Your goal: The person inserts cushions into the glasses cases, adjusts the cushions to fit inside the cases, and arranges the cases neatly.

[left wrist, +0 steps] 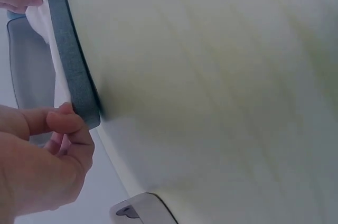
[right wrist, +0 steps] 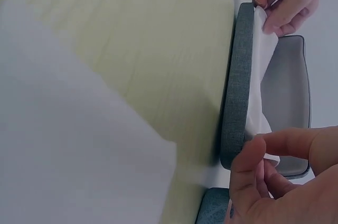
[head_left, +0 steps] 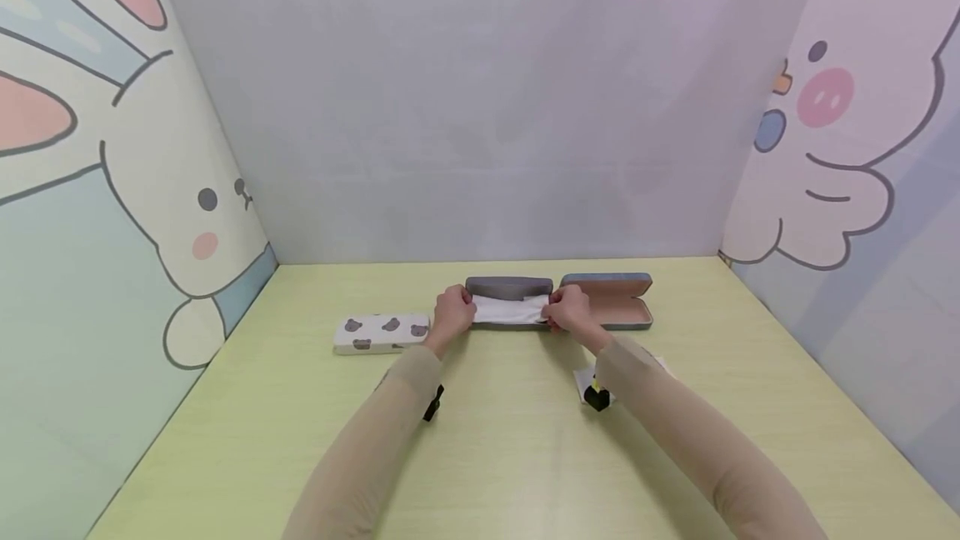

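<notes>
An open grey glasses case (head_left: 510,285) stands at the back of the table, its lid raised behind. Across its lower half lies a white cloth (head_left: 508,310). My left hand (head_left: 454,312) pinches the cloth at its left end, by the case's rim. At the other end, the cloth is pinched by my right hand (head_left: 568,309). The case's blue-grey fabric side (right wrist: 240,81) and smooth grey lid lining (right wrist: 288,84) show in the right wrist view. Sagging a little between the hands, the cloth (right wrist: 256,94) hides most of the case's inside.
Right of the grey case stands another open case (head_left: 611,311) with a tan-pink lining. A closed white case with bear prints (head_left: 382,334) lies to the left. White material (right wrist: 79,145) lies on the table under my right forearm. Printed panels enclose the table.
</notes>
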`<state>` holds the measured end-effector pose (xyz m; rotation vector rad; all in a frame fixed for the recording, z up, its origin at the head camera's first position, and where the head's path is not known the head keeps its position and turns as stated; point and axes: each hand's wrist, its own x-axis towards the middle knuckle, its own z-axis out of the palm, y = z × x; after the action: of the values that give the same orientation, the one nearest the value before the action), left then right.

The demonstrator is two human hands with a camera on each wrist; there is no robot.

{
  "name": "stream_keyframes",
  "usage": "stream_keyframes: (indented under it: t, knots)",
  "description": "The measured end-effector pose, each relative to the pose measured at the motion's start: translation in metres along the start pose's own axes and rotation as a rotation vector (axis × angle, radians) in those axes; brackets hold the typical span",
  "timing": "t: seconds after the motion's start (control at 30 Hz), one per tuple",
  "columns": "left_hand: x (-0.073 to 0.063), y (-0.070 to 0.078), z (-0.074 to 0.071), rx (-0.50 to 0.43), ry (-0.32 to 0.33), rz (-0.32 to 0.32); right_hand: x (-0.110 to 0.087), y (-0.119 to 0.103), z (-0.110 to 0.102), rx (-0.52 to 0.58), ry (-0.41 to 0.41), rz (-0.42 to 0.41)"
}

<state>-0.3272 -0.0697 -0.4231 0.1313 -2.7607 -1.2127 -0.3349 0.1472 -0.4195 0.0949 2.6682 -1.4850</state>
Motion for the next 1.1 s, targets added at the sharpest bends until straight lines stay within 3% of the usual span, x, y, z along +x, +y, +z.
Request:
stream_keyframes:
  t: [0.57, 0.87, 0.97, 1.1]
  knots:
    - [-0.009, 0.003, 0.0, -0.008, 0.035, 0.048, -0.003, 0.004, 0.0, -0.193, 0.053, -0.114]
    - [-0.014, 0.002, -0.005, -0.026, 0.034, 0.021, -0.017, 0.001, -0.003, -0.186, 0.057, -0.145]
    - [-0.015, 0.001, -0.007, -0.079, 0.004, -0.006, -0.024, -0.002, -0.004, -0.138, 0.056, -0.152]
    - [-0.015, -0.004, -0.01, -0.187, -0.042, -0.078, -0.029, -0.004, -0.006, -0.048, 0.023, -0.099]
